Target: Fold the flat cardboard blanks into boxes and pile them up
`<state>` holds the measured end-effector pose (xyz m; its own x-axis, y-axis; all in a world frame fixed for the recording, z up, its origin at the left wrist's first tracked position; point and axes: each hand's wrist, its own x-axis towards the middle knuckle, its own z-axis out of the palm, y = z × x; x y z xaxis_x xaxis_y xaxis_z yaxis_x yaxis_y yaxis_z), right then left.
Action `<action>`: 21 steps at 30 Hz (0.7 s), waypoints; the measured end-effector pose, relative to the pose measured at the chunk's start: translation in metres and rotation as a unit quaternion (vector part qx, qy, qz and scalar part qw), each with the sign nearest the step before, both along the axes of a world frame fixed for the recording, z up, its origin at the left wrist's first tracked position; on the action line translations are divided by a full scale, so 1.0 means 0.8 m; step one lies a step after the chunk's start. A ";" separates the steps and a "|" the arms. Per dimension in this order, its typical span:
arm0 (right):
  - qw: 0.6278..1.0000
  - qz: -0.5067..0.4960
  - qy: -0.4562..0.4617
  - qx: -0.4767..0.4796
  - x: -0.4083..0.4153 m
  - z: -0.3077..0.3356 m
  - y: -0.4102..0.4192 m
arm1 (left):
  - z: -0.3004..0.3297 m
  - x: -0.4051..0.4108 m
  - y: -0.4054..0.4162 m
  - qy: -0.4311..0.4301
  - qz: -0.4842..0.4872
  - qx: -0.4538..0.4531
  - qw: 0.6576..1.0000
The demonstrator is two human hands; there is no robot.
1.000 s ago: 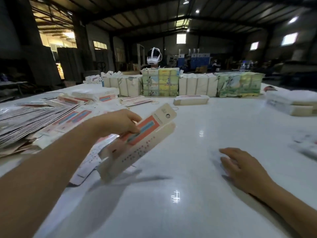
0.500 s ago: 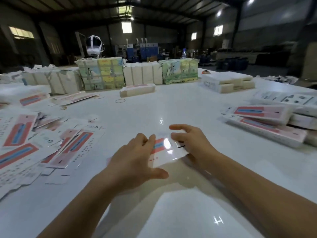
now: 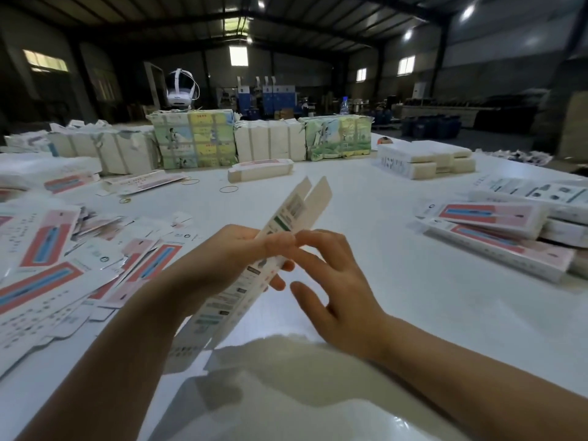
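A long, narrow cardboard blank [image 3: 296, 208] with printed text stands tilted above the white table [image 3: 381, 313], its far end pointing up and away, two flaps apart at the top. My left hand [image 3: 222, 265] grips its middle from the left, fingers curled round it. My right hand [image 3: 331, 281] is beside it on the right, fingers spread, fingertips touching the blank's edge. Flat pink-and-blue blanks [image 3: 47, 268] lie scattered at the left. Folded boxes [image 3: 496, 230] are piled at the right.
Bundled packs of blanks [image 3: 194, 138] line the far side, with a white headset [image 3: 181, 87] on top. One folded box [image 3: 259, 170] and rubber bands [image 3: 229, 189] lie mid-table. White stacked boxes [image 3: 426, 159] sit at the far right.
The blank was lying flat on the table under both hands; now it is lifted and tilted upright, held by my left hand with its sides opening. The view has tipped slightly.
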<state>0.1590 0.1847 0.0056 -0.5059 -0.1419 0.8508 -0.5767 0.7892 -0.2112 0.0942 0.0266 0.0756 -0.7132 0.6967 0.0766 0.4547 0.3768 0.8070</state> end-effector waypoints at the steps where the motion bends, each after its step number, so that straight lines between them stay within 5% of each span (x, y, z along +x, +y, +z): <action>1: 1.000 0.015 0.001 -0.027 0.001 0.003 -0.002 | 0.002 0.001 0.000 -0.004 -0.008 0.003 1.000; 14: 0.967 0.019 -0.073 -0.242 0.009 0.024 0.006 | 0.002 0.003 0.002 -0.001 0.001 -0.096 0.995; 21: 0.963 0.049 -0.153 -0.214 0.014 0.030 0.019 | -0.001 -0.009 -0.005 0.005 -0.033 -0.114 0.993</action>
